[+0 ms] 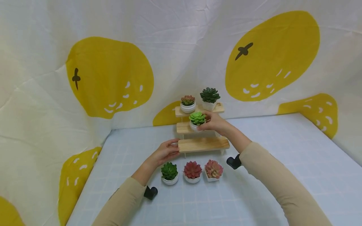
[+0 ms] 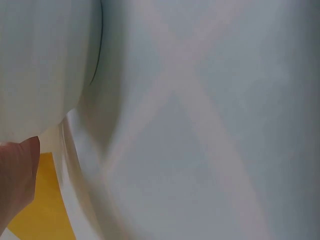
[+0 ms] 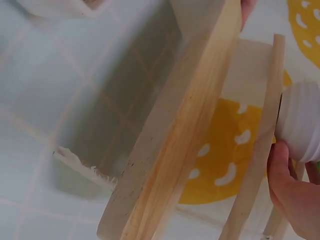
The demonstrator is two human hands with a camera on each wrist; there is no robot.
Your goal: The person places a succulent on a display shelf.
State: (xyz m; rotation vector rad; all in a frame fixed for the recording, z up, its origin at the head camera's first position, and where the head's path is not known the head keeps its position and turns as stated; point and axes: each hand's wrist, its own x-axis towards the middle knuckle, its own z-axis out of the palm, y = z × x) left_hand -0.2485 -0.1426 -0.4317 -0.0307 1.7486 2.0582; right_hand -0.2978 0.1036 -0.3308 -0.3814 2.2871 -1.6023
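Note:
A three-tier wooden display stand (image 1: pixel 203 144) stands on the table. My right hand (image 1: pixel 217 123) grips the white pot of a bright green potted succulent (image 1: pixel 197 118) at the middle tier; in the right wrist view, fingers (image 3: pixel 282 170) hold the ribbed white pot (image 3: pixel 300 120) beside that board. Whether the pot bears on the board is hard to tell. My left hand (image 1: pixel 165 152) holds the left end of the lowest tier. On the top tier sit a reddish-green succulent (image 1: pixel 188 104) and a dark green succulent (image 1: pixel 209 99).
In front of the stand, a green succulent (image 1: pixel 169 173), a dark red succulent (image 1: pixel 192 172) and a pink succulent (image 1: pixel 213 170) stand in a row in white pots. Behind the stand hangs a white cloth (image 1: pixel 181 62) with yellow fruit prints. A pale blue checked cloth (image 1: pixel 135 141) covers the table.

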